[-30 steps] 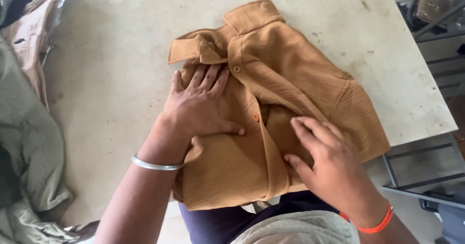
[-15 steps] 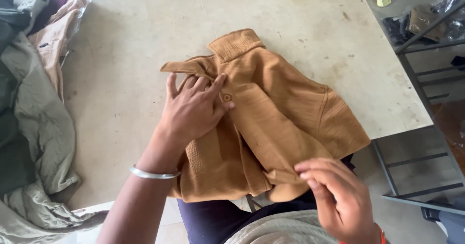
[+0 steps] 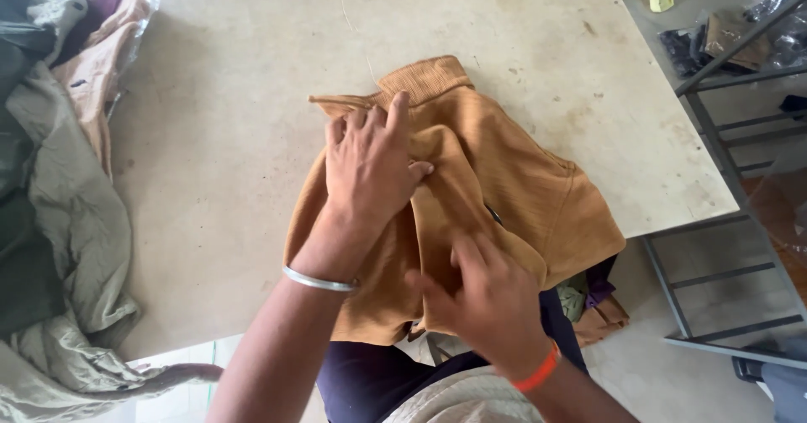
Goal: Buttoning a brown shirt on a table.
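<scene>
Shirt (image 3: 504,188), mustard, lies collar-away on the desk (image 3: 210,179), long axis toward the person. Left hand (image 3: 370,167) presses flat near the collar; right hand (image 3: 487,301), nearer the hem, pinches a fold.

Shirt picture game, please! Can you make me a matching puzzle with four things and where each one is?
Things:
1. brown shirt
2. silver bangle
3. orange band
4. pile of clothes

Places:
A. on the wrist of the right hand
B. at the left edge of the table
C. under both hands, near the table's front edge
D. on the wrist of the left hand

Pairs: 1-C, 2-D, 3-A, 4-B
</scene>
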